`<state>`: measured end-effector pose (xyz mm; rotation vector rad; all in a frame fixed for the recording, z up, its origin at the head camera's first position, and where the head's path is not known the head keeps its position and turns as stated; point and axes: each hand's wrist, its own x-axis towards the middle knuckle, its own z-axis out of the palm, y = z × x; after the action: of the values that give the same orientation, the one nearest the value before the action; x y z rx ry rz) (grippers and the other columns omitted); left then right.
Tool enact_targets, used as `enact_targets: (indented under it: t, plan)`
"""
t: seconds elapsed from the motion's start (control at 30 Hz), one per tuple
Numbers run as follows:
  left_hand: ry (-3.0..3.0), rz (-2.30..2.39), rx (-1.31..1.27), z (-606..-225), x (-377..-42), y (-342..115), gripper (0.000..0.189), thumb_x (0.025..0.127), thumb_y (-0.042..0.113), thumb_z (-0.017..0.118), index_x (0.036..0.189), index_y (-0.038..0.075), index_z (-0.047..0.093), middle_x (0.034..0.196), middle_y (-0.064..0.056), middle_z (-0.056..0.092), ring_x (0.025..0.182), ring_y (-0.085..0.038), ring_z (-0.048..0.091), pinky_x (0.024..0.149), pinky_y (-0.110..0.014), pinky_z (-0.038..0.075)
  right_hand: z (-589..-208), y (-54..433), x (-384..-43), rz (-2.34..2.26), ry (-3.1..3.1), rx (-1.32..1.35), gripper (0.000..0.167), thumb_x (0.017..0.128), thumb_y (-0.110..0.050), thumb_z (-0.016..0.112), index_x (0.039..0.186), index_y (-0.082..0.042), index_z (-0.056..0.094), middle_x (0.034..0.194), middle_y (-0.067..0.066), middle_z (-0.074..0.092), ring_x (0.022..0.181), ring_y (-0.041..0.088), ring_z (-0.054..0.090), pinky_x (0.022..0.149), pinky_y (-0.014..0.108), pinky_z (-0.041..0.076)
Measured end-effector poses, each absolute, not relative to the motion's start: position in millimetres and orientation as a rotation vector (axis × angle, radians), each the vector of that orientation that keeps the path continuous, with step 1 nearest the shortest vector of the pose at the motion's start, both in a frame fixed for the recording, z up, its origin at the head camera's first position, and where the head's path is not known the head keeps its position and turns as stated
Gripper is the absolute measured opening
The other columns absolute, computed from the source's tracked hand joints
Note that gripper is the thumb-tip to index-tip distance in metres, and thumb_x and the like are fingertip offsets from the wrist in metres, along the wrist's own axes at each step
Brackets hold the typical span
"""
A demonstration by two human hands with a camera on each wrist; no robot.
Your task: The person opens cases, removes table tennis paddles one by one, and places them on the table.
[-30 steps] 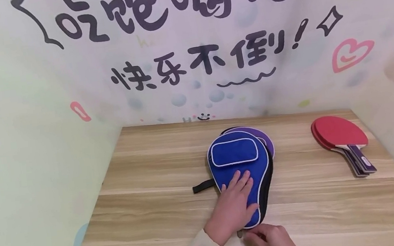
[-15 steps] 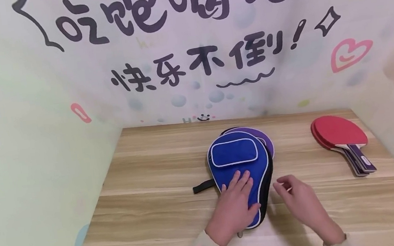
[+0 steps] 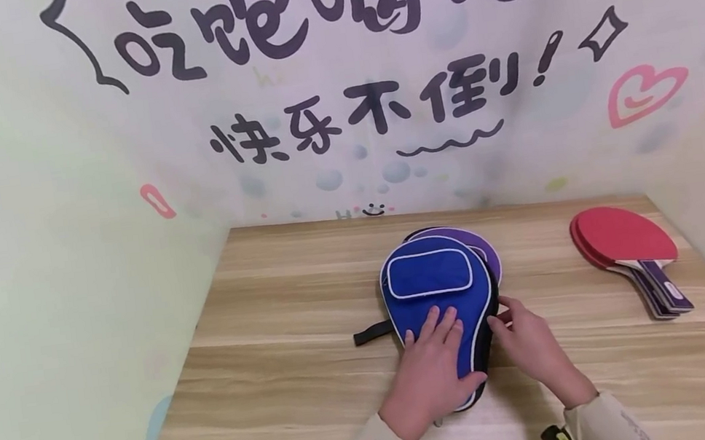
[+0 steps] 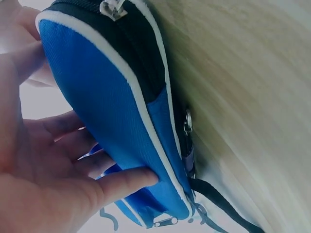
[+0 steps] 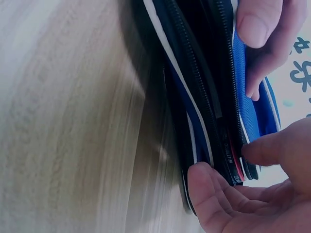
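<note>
A blue table tennis paddle case (image 3: 432, 272) with white piping lies on top of a purple paddle case (image 3: 482, 242), mostly hidden. My left hand (image 3: 428, 379) rests on the blue case's narrow part, fingers spread straight. At the case's right side, my right hand (image 3: 529, 341) pinches the edge with its thumb above and fingers below. In the right wrist view the zipper (image 5: 194, 63) gapes along this side. A dark item with a red edge (image 5: 235, 160) shows inside the gap. A metal zipper pull (image 4: 112, 8) hangs near the narrow end in the left wrist view.
Two stacked red paddles (image 3: 625, 234) lie at the right of the wooden table (image 3: 295, 396). A black strap (image 3: 373, 333) sticks out left of the cases. A printed cloth wall (image 3: 296, 190) stands behind the table.
My right hand has moved from the case's narrow bottom end, up and around to its right edge, and now touches it there. The left hand has stayed on the case.
</note>
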<state>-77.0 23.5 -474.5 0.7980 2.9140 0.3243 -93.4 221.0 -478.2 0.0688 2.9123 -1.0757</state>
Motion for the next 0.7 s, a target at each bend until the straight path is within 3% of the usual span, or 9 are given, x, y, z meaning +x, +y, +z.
enact_targets:
  t: [0.3,0.7]
  plan:
    - [2.893,0.333,0.794,-469.1,-75.1,25.1,0.093,0.085,0.073,0.063,0.157,0.019,0.040,0.170,0.002,0.026,0.160,-0.026,0.019,0.113,-0.061,0.042,-482.0,216.0,-89.4,-1.120,2.896,0.083,0.060,0.097,-0.012,0.059,0.146,0.013,0.036,0.104,0.025,0.072,0.091,0.032,0.073,0.072,0.037,0.058]
    - [2.861,0.365,0.773,-468.8,-72.8,27.3,0.093,0.086,0.062,0.067,0.159,0.016,0.033,0.171,0.000,0.025,0.161,-0.029,0.016,0.113,-0.064,0.040,-502.3,206.2,-82.1,-1.096,2.979,-0.058,0.072,0.091,0.003,0.063,0.147,0.021,0.021,0.086,0.016,0.068,0.073,0.021,0.065,0.063,0.032,0.052]
